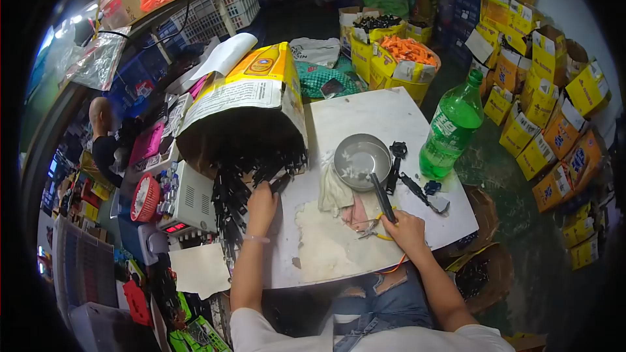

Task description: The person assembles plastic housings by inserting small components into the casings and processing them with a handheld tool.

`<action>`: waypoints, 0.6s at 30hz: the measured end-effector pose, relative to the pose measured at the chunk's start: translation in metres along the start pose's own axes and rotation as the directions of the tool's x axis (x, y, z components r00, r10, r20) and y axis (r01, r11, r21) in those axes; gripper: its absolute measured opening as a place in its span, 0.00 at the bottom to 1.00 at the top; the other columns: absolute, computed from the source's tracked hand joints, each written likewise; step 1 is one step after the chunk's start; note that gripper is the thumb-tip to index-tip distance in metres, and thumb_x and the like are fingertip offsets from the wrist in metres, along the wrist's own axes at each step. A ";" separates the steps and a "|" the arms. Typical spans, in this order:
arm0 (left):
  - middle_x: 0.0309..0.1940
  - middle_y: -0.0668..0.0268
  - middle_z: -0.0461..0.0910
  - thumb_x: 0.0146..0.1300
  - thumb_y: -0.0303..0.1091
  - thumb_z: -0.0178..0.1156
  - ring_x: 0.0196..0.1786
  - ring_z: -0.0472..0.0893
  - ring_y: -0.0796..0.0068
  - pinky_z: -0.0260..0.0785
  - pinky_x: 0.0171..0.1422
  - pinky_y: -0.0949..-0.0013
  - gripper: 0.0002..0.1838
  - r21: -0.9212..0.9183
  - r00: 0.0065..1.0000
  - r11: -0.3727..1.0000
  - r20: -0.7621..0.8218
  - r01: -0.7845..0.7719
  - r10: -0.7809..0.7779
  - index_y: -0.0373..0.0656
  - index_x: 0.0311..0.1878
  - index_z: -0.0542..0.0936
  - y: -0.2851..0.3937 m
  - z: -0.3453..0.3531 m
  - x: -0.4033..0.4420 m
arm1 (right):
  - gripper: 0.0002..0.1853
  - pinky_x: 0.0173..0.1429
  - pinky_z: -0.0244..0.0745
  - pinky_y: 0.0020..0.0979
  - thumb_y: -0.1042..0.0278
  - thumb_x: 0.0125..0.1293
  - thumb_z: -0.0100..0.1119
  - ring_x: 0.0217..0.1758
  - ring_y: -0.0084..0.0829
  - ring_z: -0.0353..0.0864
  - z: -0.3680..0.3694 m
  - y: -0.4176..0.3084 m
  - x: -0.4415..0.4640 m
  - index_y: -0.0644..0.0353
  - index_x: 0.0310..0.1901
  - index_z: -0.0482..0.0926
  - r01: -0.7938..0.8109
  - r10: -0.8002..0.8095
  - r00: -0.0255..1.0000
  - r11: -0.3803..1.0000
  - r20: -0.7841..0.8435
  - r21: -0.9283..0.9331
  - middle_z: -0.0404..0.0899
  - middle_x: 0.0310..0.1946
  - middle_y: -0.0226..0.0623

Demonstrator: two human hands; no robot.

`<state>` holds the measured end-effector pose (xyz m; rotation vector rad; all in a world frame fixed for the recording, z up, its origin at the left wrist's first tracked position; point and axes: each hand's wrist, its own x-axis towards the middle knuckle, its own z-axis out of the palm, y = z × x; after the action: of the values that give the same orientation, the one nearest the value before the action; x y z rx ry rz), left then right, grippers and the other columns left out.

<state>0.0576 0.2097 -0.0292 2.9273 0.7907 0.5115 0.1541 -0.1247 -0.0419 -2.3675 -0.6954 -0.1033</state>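
My left hand (263, 202) is closed around a slim black plastic piece (280, 184) beside a heap of similar black strips (233, 205). The heap spills from a tipped yellow carton (290, 101). My right hand (405, 229) grips a black stick-like handle (383, 201); its upper end overlaps a round grey metal bowl (362, 153) with pale bits inside. Whether the handle belongs to the bowl I cannot tell. Near my right fingers lies a yellow-handled tool, apparently pliers (373, 229). A white cloth glove (335, 190) rests beside the bowl.
A green soda bottle (453, 127) stands at the right of the white tabletop (339, 114), near loose black scraps (417, 189). At the left are a white device with a red display (193, 205) and a red basket (145, 197). Another person (104, 137) is beyond them. Cartons (538, 88) line the right.
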 end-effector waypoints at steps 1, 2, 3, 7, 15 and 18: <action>0.33 0.53 0.76 0.48 0.33 0.62 0.35 0.75 0.54 0.68 0.39 0.62 0.16 -0.203 0.994 0.973 0.055 0.107 -0.098 0.36 0.37 0.72 0.000 -0.007 -0.006 | 0.14 0.27 0.69 0.36 0.55 0.54 0.57 0.22 0.39 0.77 -0.002 -0.002 0.000 0.58 0.25 0.78 -0.006 0.006 1.000 1.000 0.003 -0.005 0.77 0.20 0.38; 0.31 0.57 0.77 0.49 0.32 0.62 0.29 0.77 0.57 0.69 0.35 0.65 0.17 -0.263 0.999 0.964 -0.030 0.032 -0.041 0.36 0.40 0.70 -0.005 -0.009 -0.017 | 0.14 0.27 0.69 0.36 0.55 0.54 0.57 0.22 0.40 0.77 -0.002 -0.003 0.000 0.58 0.24 0.78 -0.013 0.013 1.000 1.000 0.005 -0.009 0.77 0.20 0.39; 0.31 0.57 0.77 0.49 0.32 0.62 0.29 0.77 0.57 0.69 0.35 0.65 0.17 -0.258 0.999 0.966 -0.029 0.035 -0.044 0.36 0.40 0.70 -0.007 -0.012 -0.029 | 0.14 0.27 0.69 0.36 0.55 0.54 0.57 0.22 0.40 0.77 -0.001 -0.003 0.000 0.58 0.24 0.78 -0.012 0.012 1.000 1.000 0.008 -0.004 0.77 0.20 0.39; 0.27 0.67 0.75 0.55 0.33 0.60 0.28 0.76 0.75 0.67 0.32 0.75 0.16 -0.912 0.917 0.135 0.367 0.388 -0.158 0.37 0.44 0.70 0.013 -0.032 -0.081 | 0.14 0.28 0.70 0.38 0.55 0.55 0.55 0.23 0.41 0.77 0.000 -0.003 -0.001 0.59 0.23 0.76 -0.006 0.006 1.000 1.000 0.004 0.021 0.77 0.21 0.39; 0.42 0.55 0.73 0.65 0.34 0.46 0.38 0.77 0.64 0.71 0.46 0.59 0.15 -0.747 0.864 -0.473 0.499 0.467 0.067 0.36 0.52 0.65 0.071 -0.016 -0.142 | 0.14 0.29 0.70 0.37 0.55 0.54 0.57 0.24 0.42 0.78 0.002 -0.004 -0.001 0.59 0.24 0.78 -0.024 0.024 1.000 1.000 -0.003 0.014 0.78 0.21 0.41; 0.47 0.51 0.69 0.64 0.36 0.48 0.46 0.74 0.56 0.68 0.53 0.54 0.22 -0.628 0.852 -0.610 0.496 0.484 0.166 0.38 0.59 0.59 0.096 -0.004 -0.145 | 0.15 0.27 0.68 0.36 0.56 0.55 0.57 0.20 0.43 0.75 -0.002 0.000 -0.001 0.61 0.24 0.77 -0.009 0.015 0.998 0.995 -0.054 0.098 0.76 0.20 0.43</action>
<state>-0.0155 0.0544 -0.0543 0.6811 0.2869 0.2215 0.1532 -0.1266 -0.0409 -2.2662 -0.6454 -0.1257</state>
